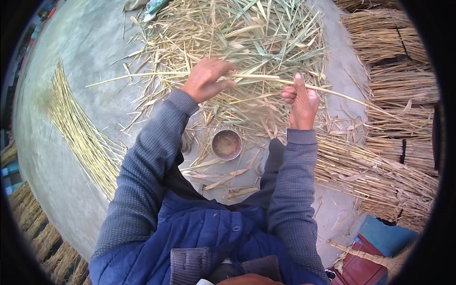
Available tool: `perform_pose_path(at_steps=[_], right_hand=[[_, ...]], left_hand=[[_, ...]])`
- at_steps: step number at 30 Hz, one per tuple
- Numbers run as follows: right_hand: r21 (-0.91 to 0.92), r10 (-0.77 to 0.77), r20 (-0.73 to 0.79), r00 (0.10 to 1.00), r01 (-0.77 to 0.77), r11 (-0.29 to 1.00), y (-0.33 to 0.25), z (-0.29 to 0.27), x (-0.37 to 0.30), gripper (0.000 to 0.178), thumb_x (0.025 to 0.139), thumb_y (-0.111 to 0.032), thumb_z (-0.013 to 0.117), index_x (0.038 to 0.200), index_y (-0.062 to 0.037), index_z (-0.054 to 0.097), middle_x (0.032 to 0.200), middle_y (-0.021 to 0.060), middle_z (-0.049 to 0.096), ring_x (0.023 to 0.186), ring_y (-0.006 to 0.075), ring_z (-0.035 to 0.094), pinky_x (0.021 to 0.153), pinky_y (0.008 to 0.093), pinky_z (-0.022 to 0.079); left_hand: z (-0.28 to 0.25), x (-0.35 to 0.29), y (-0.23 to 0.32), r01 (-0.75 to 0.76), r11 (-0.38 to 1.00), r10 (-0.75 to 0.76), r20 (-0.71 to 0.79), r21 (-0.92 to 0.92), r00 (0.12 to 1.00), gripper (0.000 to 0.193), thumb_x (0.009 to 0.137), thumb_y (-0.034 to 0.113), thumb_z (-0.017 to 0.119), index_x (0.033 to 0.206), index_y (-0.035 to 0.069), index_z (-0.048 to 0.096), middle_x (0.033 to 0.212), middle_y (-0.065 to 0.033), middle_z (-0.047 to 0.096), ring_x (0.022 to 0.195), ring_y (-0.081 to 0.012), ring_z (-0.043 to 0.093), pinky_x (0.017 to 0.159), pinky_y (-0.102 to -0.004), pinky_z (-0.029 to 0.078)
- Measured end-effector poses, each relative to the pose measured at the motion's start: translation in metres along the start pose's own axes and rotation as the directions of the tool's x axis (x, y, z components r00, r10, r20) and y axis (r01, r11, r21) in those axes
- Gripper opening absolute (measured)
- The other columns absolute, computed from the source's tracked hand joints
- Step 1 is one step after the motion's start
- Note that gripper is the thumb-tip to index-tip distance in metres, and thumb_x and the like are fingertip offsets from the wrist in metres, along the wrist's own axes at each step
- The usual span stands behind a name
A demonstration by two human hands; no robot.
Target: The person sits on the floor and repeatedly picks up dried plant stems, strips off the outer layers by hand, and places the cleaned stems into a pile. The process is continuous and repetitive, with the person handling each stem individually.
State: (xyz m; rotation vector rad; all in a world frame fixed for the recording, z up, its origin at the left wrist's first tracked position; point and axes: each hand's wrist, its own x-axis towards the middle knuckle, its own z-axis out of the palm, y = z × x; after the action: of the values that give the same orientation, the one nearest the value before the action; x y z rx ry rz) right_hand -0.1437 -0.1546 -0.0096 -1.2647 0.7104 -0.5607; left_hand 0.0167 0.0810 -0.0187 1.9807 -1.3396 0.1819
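Observation:
A long, pale yellow reed stalk [256, 76] stretches from side to side in front of me, above a heap of stripped leaves. My left hand [207, 79] is curled round it left of the middle, its fingers slightly blurred and its thumb pointing right. With the thumb up, my right hand [302, 103] grips the same stalk further right. The stalk's thin left end sticks out past my left hand over the bare floor. Its other end runs right, toward the stacked bundles.
Dry leaves [237, 33] lie heaped ahead. A small metal bowl [226, 144] stands between my feet. On the left lies a sheaf of cleaned stalks [85, 130]; on the right, a loose reed pile [365, 171] and tied bundles [387, 35]. A red object [363, 261] sits lower right.

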Motion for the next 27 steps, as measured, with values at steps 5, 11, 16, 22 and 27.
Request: perform_pose_path(at_steps=[5, 11, 16, 22, 27], right_hand=[[0.014, 0.001, -0.009, 1.0, -0.001, 1.0, -0.002, -0.004, 0.002, 0.043, 0.09, -0.041, 0.076, 0.083, -0.0005, 0.063, 0.07, 0.0113, 0.068, 0.054, 0.0145, 0.065, 0.049, 0.0233, 0.051], [0.011, 0.03, -0.05, 0.998, -0.029, 1.0, 0.0, -0.013, 0.002, 0.043, 0.09, -0.039, 0.076, 0.085, 0.0015, 0.064, 0.072, 0.0118, 0.068, 0.057, 0.0153, 0.066, 0.051, 0.0231, 0.051], [-0.003, 0.011, -0.033, 0.999, -0.012, 1.0, -0.001, -0.02, 0.005, 0.044, 0.09, -0.038, 0.076, 0.09, 0.0048, 0.064, 0.075, 0.0137, 0.069, 0.062, 0.017, 0.068, 0.054, 0.0234, 0.053], [0.001, -0.018, 0.047, 0.999, 0.018, 1.0, 0.002, -0.004, -0.005, 0.042, 0.092, -0.035, 0.074, 0.097, 0.0057, 0.063, 0.082, 0.015, 0.07, 0.069, 0.0186, 0.071, 0.06, 0.0245, 0.057], [0.024, -0.016, 0.155, 0.988, 0.013, 1.0, 0.014, 0.026, -0.019, 0.037, 0.097, -0.033, 0.069, 0.103, 0.0033, 0.062, 0.087, 0.0142, 0.07, 0.075, 0.0185, 0.072, 0.066, 0.025, 0.057]], left_hand=[[0.006, 0.002, 0.008, 0.26, 0.916, -0.271, 0.007, -0.307, 0.963, 0.018, 0.083, 0.021, 0.082, 0.088, 0.005, 0.075, 0.08, -0.0059, 0.073, 0.071, -0.0138, 0.067, 0.065, -0.0292, 0.051], [-0.025, 0.01, -0.011, 0.304, 0.42, -0.665, -0.062, -0.855, 0.745, 0.023, 0.088, 0.017, 0.078, 0.101, 0.001, 0.067, 0.085, -0.0084, 0.073, 0.077, -0.0119, 0.069, 0.07, -0.0242, 0.057], [-0.046, 0.002, -0.058, 0.272, 0.493, -0.729, -0.222, -0.826, 0.648, 0.025, 0.09, 0.02, 0.077, 0.101, 0.002, 0.064, 0.085, -0.0048, 0.07, 0.072, -0.01, 0.063, 0.064, -0.0216, 0.05], [-0.01, 0.007, -0.023, 0.178, 0.867, -0.139, -0.117, 0.465, 0.983, 0.04, 0.088, 0.043, 0.071, 0.108, 0.009, 0.068, 0.106, -0.0073, 0.069, 0.101, -0.0265, 0.06, 0.086, -0.0406, 0.04], [0.035, 0.018, 0.021, -0.098, 0.985, 0.073, 0.174, 0.143, 0.982, 0.028, 0.087, 0.034, 0.072, 0.098, 0.009, 0.069, 0.08, -0.0041, 0.068, 0.081, -0.0237, 0.063, 0.076, -0.0368, 0.044]])
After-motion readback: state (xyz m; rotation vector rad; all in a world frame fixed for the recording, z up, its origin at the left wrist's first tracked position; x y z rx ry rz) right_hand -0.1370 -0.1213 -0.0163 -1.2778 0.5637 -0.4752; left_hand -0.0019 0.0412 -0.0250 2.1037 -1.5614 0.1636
